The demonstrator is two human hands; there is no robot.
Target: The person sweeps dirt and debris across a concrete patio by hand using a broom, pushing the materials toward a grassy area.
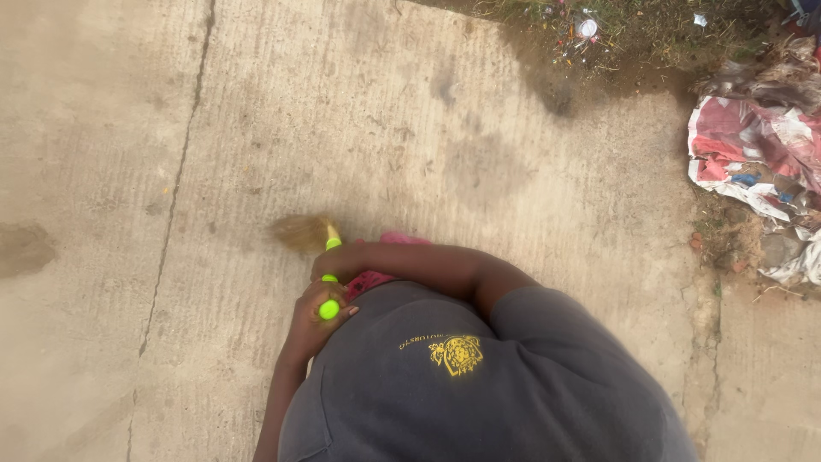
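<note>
- Concrete slab (103, 128): pale, rough ground filling most of the view; a dark damp patch (24, 248) lies at its left edge.
- Crack (171, 197): a thin joint running from the top edge down toward the bottom edge, left of the hands.
- Broom (315, 244): short, with straw bristles blurred and fanned out on the slab and a bright yellow-green handle that ends in a round knob; it lies near the middle of the slab, handle pointing back at the person.
- Left hand (318, 321): closed around the knob end of the handle, fingers wrapped under it.
- Right hand (335, 263): closed on the handle just above the left hand, nearer the bristles, forearm reaching in from the right.
- Pink cloth (376, 275): partly hidden beneath the right forearm.
- Dark grey shirt (513, 385): with a yellow emblem, filling the bottom edge.
- Litter (586, 30): small scraps in grass and soil beyond the top edge of the slab.
- Crumpled red and white sheeting (753, 145): heaped off the right edge of the slab.
</note>
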